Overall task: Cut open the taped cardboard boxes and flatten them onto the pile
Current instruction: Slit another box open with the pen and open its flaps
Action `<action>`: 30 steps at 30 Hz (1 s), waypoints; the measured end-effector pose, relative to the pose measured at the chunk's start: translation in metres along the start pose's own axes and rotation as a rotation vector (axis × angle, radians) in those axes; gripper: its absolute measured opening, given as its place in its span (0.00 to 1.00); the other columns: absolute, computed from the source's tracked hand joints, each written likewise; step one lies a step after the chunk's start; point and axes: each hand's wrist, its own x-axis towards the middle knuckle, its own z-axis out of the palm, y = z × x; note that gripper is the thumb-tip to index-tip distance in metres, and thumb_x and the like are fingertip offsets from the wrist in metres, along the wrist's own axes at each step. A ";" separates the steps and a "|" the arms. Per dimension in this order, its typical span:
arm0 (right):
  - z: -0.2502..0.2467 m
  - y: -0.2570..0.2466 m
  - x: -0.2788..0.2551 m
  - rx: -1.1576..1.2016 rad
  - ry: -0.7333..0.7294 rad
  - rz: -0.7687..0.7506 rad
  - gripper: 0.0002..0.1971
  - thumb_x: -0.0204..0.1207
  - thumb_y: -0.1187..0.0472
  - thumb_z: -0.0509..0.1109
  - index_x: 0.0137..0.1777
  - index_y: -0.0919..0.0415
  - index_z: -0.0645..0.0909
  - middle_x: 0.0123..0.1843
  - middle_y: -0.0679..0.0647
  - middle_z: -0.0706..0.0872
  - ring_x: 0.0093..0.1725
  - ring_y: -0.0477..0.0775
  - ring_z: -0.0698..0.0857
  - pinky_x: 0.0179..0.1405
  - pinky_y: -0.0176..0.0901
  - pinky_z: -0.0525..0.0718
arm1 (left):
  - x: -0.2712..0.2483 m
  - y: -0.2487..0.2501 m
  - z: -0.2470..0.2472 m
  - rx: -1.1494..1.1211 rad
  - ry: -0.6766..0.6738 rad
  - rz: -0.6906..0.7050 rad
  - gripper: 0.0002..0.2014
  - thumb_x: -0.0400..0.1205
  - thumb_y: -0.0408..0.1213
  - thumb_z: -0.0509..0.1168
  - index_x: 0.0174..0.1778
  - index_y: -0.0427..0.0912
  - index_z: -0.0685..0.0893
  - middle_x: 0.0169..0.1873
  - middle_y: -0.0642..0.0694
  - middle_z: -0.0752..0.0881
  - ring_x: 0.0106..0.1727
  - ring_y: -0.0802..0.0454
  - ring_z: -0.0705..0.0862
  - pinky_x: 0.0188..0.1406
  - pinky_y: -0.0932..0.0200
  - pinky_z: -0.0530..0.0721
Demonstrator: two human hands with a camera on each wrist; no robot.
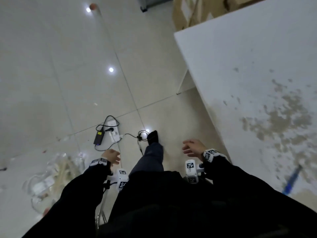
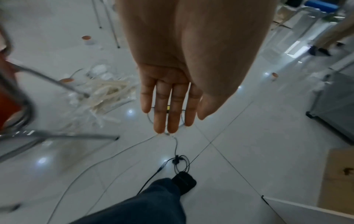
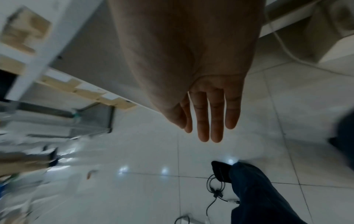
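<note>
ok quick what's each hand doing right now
left hand: open, fingers straight, holding nothing
right hand: open, fingers straight, holding nothing

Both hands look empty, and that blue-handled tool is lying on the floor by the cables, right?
Not quite. Both hands, left and right, are indeed empty, but the head view shows the blue-handled tool lying on the white table, not on the floor by the cables.

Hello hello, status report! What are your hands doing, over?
Left hand open, empty. Right hand open, empty. Cardboard boxes beyond the white table, untouched. Cables and power strip underfoot.
</note>
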 end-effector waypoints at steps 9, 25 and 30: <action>0.014 -0.154 0.073 0.287 0.096 0.100 0.06 0.84 0.64 0.59 0.57 0.63 0.75 0.38 0.59 0.80 0.35 0.55 0.80 0.35 0.44 0.78 | 0.059 0.175 -0.079 -0.085 -0.095 0.101 0.12 0.86 0.30 0.55 0.58 0.29 0.80 0.29 0.40 0.80 0.26 0.48 0.78 0.22 0.63 0.70; -0.006 -0.533 0.169 0.045 0.012 -0.187 0.05 0.83 0.65 0.58 0.50 0.59 0.75 0.33 0.55 0.79 0.26 0.48 0.78 0.25 0.36 0.72 | 0.155 0.521 -0.224 -0.035 -0.018 0.144 0.11 0.88 0.31 0.53 0.60 0.35 0.78 0.33 0.42 0.80 0.32 0.47 0.79 0.32 0.60 0.67; -0.047 -0.584 0.204 0.159 0.088 -0.146 0.05 0.84 0.63 0.58 0.52 0.61 0.75 0.35 0.55 0.81 0.30 0.50 0.79 0.29 0.39 0.74 | 0.199 0.630 -0.249 0.009 -0.060 0.150 0.14 0.87 0.31 0.55 0.62 0.28 0.80 0.35 0.39 0.82 0.35 0.45 0.81 0.40 0.56 0.73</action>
